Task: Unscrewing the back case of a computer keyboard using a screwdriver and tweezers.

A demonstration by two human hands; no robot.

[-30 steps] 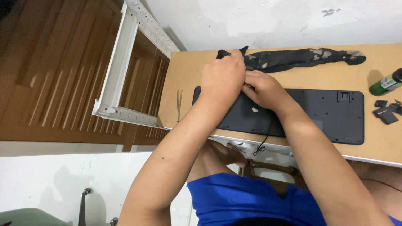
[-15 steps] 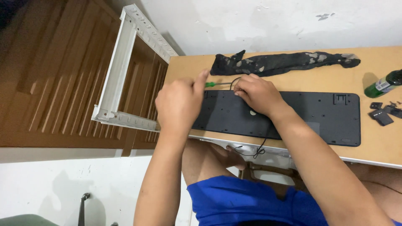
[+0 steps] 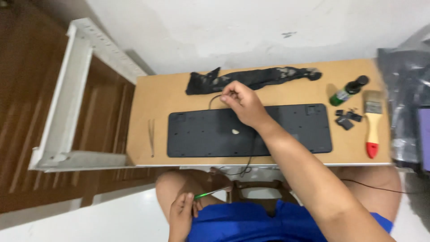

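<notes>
On the wooden desk (image 3: 148, 101) a black keyboard (image 3: 295, 132) lies face-down, back panel up, long side parallel to the front edge. Right hand (image 3: 242, 104) sits over the keyboard's upper edge near centre, fingertips pinched on the thin black cable (image 3: 214, 99), which loops up off the keyboard's top edge; a further stretch of cable runs down across the back panel and drops over the desk's front edge. Left hand (image 3: 181, 215) is down off the desk, by the knee, closed around a green-handled screwdriver (image 3: 207, 194), shaft pointing right toward the lap. Small pale spot on the back panel just below the right hand, can't tell what it is. Behind the keyboard, a crumpled black cloth (image 3: 268, 76) stretches along the wall side. Tweezers (image 3: 151, 136) lie left of the keyboard, apart from it. Right of the keyboard: green bottle with black cap (image 3: 348, 90) lying tilted, a few small black parts (image 3: 347, 118), and a wooden-handled paintbrush with red tip (image 3: 371, 123). White frame (image 3: 71, 89) stands left of the desk.
</notes>
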